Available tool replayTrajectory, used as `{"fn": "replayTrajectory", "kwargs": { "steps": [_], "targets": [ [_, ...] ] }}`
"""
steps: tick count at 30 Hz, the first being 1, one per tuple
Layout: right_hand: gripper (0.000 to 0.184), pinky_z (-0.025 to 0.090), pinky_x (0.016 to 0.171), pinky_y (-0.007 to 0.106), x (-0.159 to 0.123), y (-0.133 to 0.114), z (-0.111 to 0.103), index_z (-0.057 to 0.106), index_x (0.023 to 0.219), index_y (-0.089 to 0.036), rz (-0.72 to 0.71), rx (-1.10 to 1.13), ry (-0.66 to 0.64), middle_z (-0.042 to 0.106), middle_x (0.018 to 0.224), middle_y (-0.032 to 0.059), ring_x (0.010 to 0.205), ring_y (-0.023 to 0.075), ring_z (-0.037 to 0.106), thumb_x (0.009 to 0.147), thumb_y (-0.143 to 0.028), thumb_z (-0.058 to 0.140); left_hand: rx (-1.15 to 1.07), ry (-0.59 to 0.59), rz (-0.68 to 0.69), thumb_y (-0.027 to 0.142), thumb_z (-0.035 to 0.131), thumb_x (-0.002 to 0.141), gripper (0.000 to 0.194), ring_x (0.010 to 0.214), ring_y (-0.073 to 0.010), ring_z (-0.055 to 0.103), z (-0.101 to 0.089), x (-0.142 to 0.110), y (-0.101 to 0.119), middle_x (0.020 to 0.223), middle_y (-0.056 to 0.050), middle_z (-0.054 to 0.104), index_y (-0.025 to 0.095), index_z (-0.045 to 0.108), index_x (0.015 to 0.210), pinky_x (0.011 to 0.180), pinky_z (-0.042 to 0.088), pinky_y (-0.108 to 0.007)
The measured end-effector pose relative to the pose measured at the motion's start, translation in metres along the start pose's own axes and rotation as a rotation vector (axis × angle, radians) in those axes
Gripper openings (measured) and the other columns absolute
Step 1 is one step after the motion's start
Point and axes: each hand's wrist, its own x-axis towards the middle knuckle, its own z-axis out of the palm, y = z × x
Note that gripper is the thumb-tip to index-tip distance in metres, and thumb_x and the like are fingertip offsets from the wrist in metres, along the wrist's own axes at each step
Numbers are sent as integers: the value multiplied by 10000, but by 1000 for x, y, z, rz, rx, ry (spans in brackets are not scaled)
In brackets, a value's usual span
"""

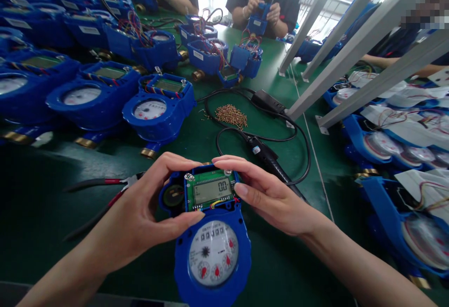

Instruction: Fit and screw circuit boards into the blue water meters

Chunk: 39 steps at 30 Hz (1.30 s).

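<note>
A blue water meter [242,246] lies face up in front of me, its round white dial [213,253] toward me. Above the dial sits a green circuit board with a lit LCD screen [213,190] reading 0.0. My left hand [154,204] wraps the meter's left side, thumb just below the board. My right hand [266,194] grips the upper right side, thumb at the board's right edge. Partly under my left forearm are red-and-black pliers [112,181]. Beyond my right hand lies a black electric screwdriver [268,155] with a cable.
Several blue water meters [154,110] stand in rows at the left. A pile of small brass screws [231,116] lies mid-table near a black power box [268,102]. Slanted grey metal posts [336,59] rise at the right, with more open meters [382,148] beyond. Co-workers [264,3] handle blue parts opposite.
</note>
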Motion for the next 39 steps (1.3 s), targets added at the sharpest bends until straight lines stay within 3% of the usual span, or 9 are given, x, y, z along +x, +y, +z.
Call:
{"fn": "replayTrajectory", "kwargs": {
  "steps": [4,9,21,28,33,35,39],
  "targets": [
    [361,493,1072,325,1,3,7,581,1352,-292,32,224,36,515,1493,37,1263,153,571,1005,-197,611,-15,0,-12,447,776,818,452,1049,-203,621,1,0,2,1160,14,618,352,549,1198,920,541,-289],
    [301,476,1098,366,1,4,9,631,1233,-281,36,263,111,495,1521,31,1271,165,568,956,-175,678,-13,9,-17,451,777,818,467,1064,-225,618,1,0,4,1166,-18,618,302,552,1198,924,557,-316],
    [337,450,1124,325,-2,3,3,610,1329,-313,79,185,40,357,1630,-1,1402,203,483,995,-280,637,-82,-19,-58,465,792,793,521,1155,-246,610,0,0,3,1201,-24,620,284,541,1212,940,536,-316],
    [402,501,1087,357,-1,9,4,634,1279,-315,33,61,91,443,1574,24,1371,217,527,915,-173,729,-117,-20,-65,400,800,773,519,1141,-247,598,1,2,2,1180,-17,618,285,548,1212,932,496,-336],
    [456,461,1141,382,-4,-6,3,616,1325,-326,26,-95,88,463,1566,25,1412,217,485,900,-248,760,-149,-41,-106,401,812,762,522,1114,-236,607,0,2,2,1171,-4,626,283,548,1198,911,492,-330],
    [459,468,1136,390,-9,-18,-2,628,1317,-323,-8,-215,151,522,1516,30,1392,223,506,884,-319,780,-179,-51,-120,404,812,765,520,1108,-232,607,0,1,3,1167,-1,623,287,543,1194,886,502,-318],
    [213,554,1009,372,-25,-30,-21,716,1128,-299,-20,-627,502,704,1185,24,1120,194,669,921,-347,729,-230,-71,-130,398,823,760,516,1086,-218,620,-2,2,4,1171,12,609,302,545,1184,888,501,-315]
  ]
}}
